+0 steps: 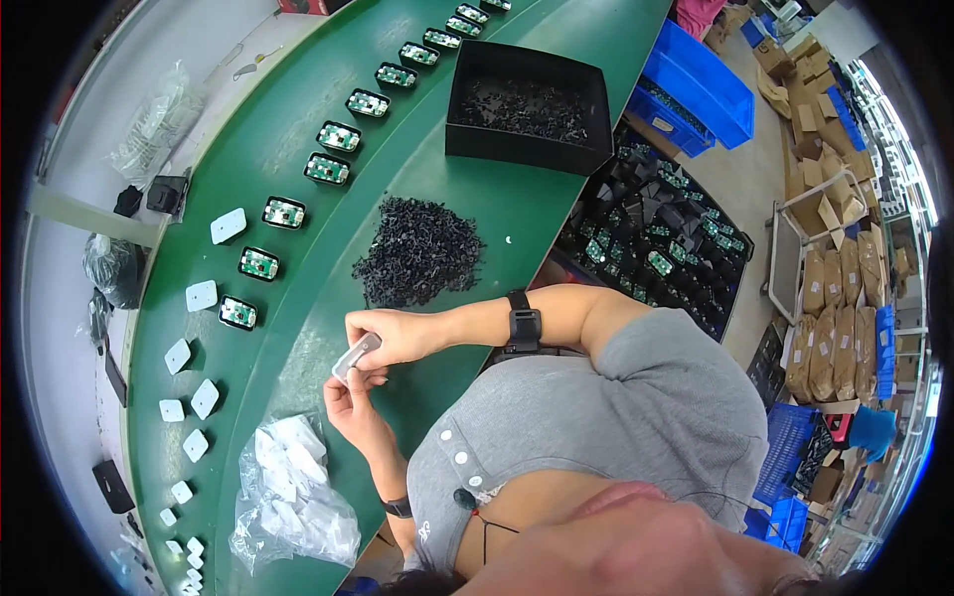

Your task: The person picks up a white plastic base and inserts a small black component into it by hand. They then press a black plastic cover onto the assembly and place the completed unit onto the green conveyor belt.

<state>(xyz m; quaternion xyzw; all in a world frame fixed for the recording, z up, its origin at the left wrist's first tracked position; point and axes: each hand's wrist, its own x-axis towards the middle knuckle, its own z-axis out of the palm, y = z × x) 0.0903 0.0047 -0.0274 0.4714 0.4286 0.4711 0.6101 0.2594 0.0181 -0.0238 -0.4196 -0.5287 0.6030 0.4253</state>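
While white plates (pixel 205 398) dot the left of the frame, we see cased boards (pixel 258 263) running from mid-left toward the top and a bag (pixel 298 507) of white parts at lower left. Left of centre, we find the left hand (pixel 360 417) and right hand (pixel 397 336) together, fingers clamped on one pale piece (pixel 355 359). Above lies a black heap (pixel 422 253); farther right, a black box (pixel 527 151) and blue crates (pixel 701 81) at upper right.
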